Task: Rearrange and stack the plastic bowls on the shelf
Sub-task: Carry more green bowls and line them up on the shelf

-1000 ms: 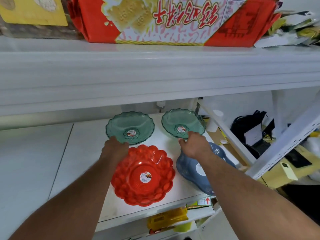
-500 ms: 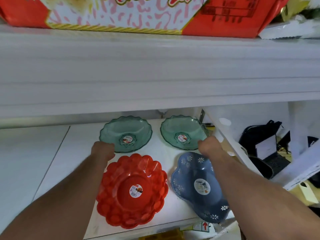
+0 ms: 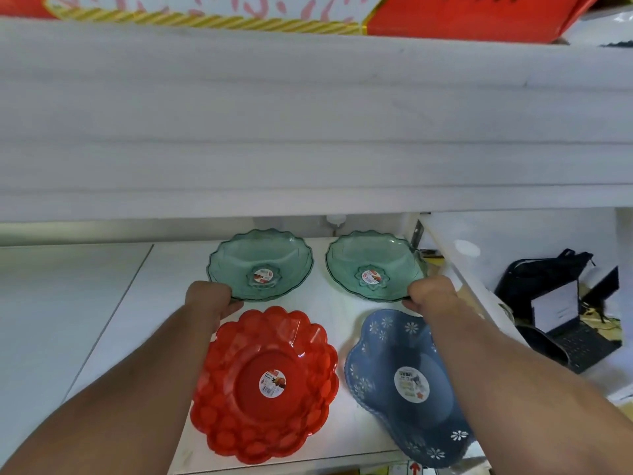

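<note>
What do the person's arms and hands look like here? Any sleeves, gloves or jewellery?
Both forearms are bare right up to the bottom edge of the picture, so no sleeves show. The left hand and the right hand wear no gloves. No watch, bracelet or ring is visible on the parts in view; the fingers are mostly hidden.

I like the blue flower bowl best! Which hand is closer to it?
Right. The right hand grips the right green bowl just behind the blue bowl. The left hand is across the shelf, gripping the left green bowl behind the red bowl.
</note>
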The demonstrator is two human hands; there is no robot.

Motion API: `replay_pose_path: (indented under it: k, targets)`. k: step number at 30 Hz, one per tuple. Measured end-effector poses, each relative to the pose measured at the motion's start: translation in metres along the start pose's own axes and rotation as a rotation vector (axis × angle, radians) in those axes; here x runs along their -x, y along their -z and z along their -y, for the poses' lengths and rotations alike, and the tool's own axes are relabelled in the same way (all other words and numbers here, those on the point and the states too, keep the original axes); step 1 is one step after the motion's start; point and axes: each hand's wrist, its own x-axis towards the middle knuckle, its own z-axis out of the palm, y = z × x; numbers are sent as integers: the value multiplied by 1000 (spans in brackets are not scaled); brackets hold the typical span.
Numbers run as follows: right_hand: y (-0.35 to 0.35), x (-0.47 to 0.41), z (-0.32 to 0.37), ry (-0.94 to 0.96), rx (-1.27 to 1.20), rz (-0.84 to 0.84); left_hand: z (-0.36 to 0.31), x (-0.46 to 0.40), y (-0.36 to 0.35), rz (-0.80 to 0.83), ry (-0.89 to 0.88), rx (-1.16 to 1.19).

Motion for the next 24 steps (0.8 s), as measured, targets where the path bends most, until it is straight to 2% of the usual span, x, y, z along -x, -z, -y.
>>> replay_pose_path:
  k: [3, 9, 14, 24]
  targets:
    - [-5, 18, 13, -46, -83, -84, -2, 3, 4, 4, -10, 17]
    - [-9, 51, 30, -91, -248, -70, -13, 14, 27, -1, -8, 85]
    - [-22, 84, 26, -118, -228, -96, -16, 31, 66, -37, 10, 142]
    - [-65, 155, 21, -82, -305, 52, -11, 67, 157, -118, -20, 267]
